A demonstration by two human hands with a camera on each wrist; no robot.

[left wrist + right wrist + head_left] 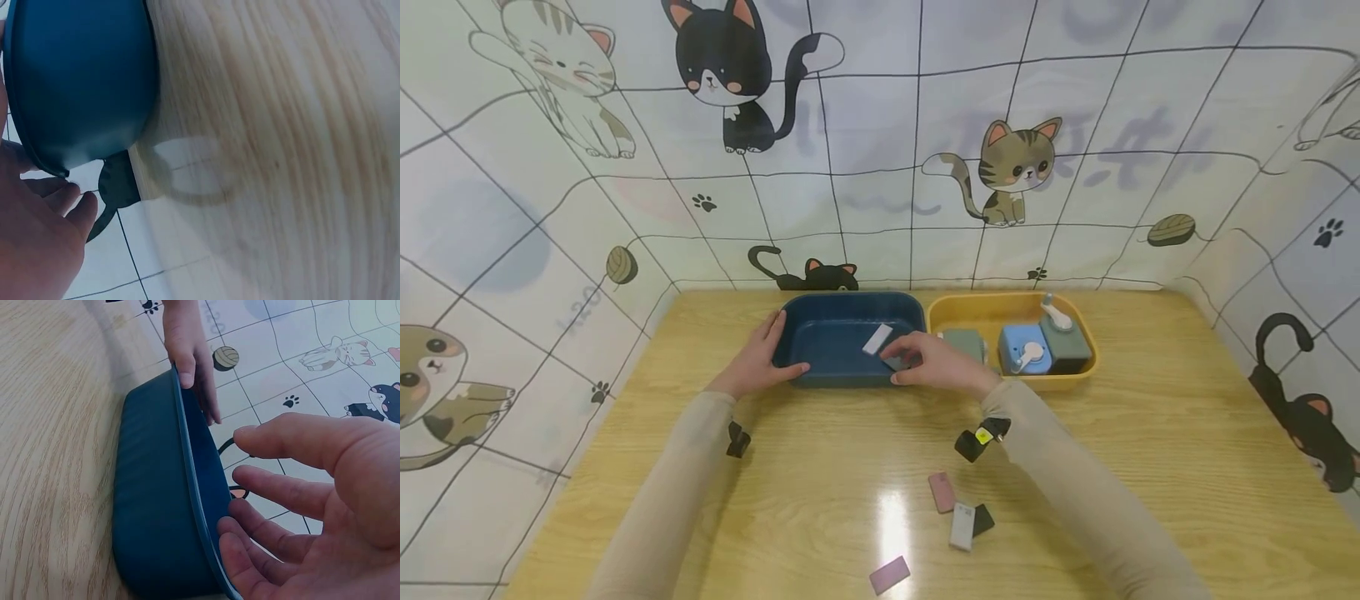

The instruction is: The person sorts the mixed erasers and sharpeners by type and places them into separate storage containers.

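Observation:
A dark blue bin stands on the table against the back wall. At its left end my left hand rests on the rim, fingers nearly straight along the outside and thumb by the front edge. My right hand reaches over the right part of the bin. In the right wrist view this hand has loosely bent, parted fingers at the rim, and nothing shows between thumb and fingertips. Inside the bin lies a white rectangular block. A grey block lies beside it, partly hidden under the right fingers.
A yellow bin adjoins on the right, holding green and blue boxes with white cranks. Nearer on the wooden table lie small flat blocks: pink, light grey, dark and mauve. Cat-print walls surround the table.

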